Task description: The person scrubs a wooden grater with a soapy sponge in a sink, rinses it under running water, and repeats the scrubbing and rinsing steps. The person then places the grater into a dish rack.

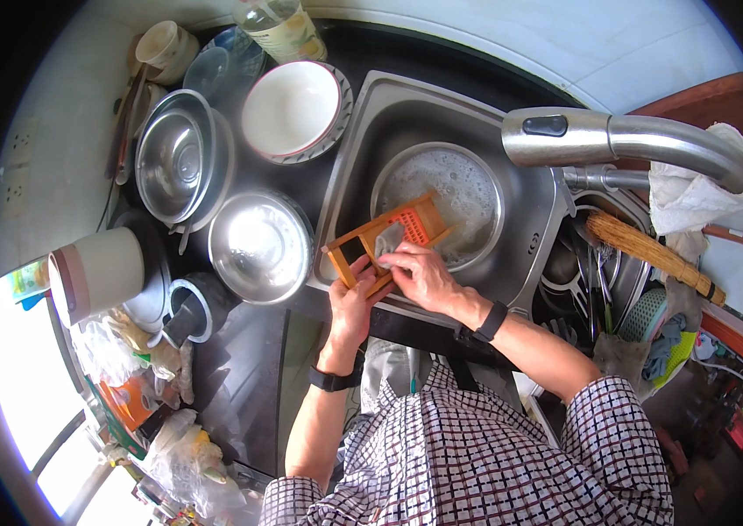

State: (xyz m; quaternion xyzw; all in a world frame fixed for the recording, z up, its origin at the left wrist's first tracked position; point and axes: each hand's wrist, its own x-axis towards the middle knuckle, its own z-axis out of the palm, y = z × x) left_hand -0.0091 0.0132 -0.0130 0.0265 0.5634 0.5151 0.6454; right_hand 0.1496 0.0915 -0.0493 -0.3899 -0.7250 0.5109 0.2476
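Note:
Over the sink, my left hand grips the lower end of a wooden-framed grater with an orange plastic grid insert. My right hand pinches a grey cloth against the frame, just below the orange grid. The grater is tilted, its far end reaching over a round metal basin inside the sink. Cloudy water with foam fills this basin. Part of the grater's lower side is hidden behind my fingers.
A metal faucet arches in from the right. Metal bowls, a white bowl and a grey mortar stand to the left. Right of the sink are utensils and a straw brush.

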